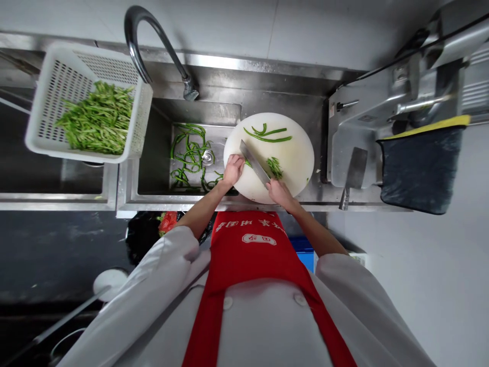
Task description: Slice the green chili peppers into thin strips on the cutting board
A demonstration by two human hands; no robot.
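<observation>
My right hand [278,192] is wrapped round the handle of a knife [255,162], whose blade slants up and left over a round white cutting board [296,168]. Beside the blade, my left hand [234,169] presses a green pepper [247,163] onto the board, its fingers curled; only a short piece of the pepper shows. A small pile of cut green strips [274,167] lies right of the blade. Several long whole peppers [269,136] rest near the board's far edge.
Long green peppers [191,153] lie in the sink [156,148] under a curved faucet [162,38]. At left, a white basket [40,122] holds cut strips. A cleaver [356,168] and dark cloth [420,165] are at right by a metal machine [382,97].
</observation>
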